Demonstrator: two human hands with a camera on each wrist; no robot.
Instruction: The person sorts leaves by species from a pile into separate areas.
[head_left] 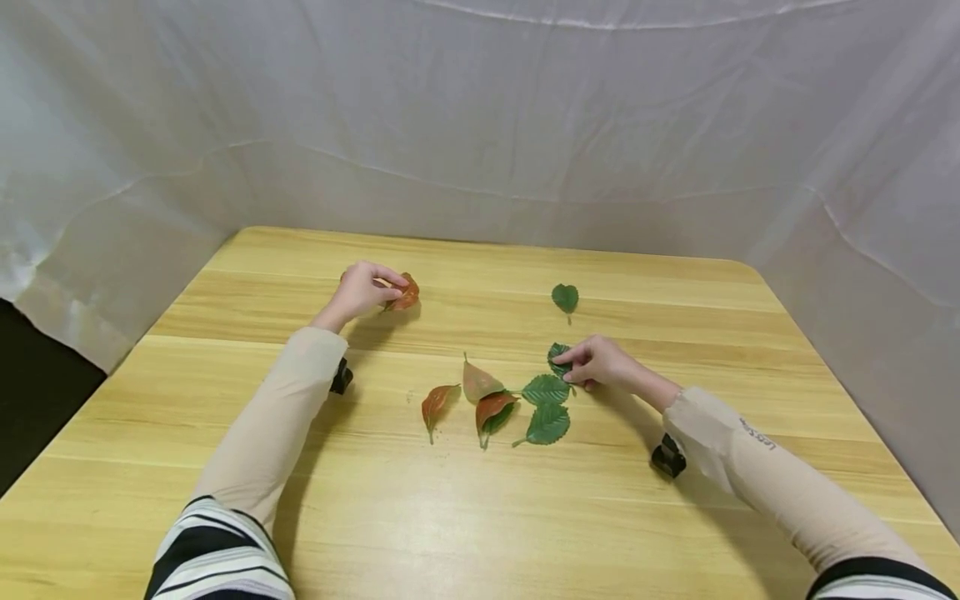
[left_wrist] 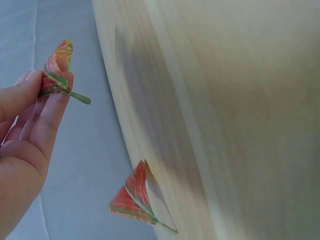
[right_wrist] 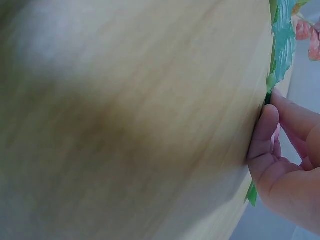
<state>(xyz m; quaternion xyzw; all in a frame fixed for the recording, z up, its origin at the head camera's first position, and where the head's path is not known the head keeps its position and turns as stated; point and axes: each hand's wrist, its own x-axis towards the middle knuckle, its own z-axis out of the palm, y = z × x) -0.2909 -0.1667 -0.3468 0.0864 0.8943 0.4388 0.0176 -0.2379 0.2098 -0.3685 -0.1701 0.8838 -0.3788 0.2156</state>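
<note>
Up off the far left of the table, my left hand (head_left: 362,292) pinches a red-orange artificial leaf (head_left: 406,293) between thumb and fingers; its green stem sticks out in the left wrist view. Another red leaf (left_wrist: 134,197) sits on the table near that hand, mostly hidden by it in the head view. My right hand (head_left: 603,362) pinches a dark green leaf (head_left: 558,353) at the table's surface, thumb and index finger at its edge. Right below it lie two green leaves, an upper one (head_left: 546,389) and a lower one (head_left: 548,423), close together.
Left of the green leaves lie a curled red leaf (head_left: 438,407), a pale orange-brown leaf (head_left: 478,383) and a red leaf (head_left: 492,407) overlapping a green one. A single green leaf (head_left: 565,297) lies farther back. White sheeting (head_left: 480,125) hangs behind the wooden table (head_left: 480,517).
</note>
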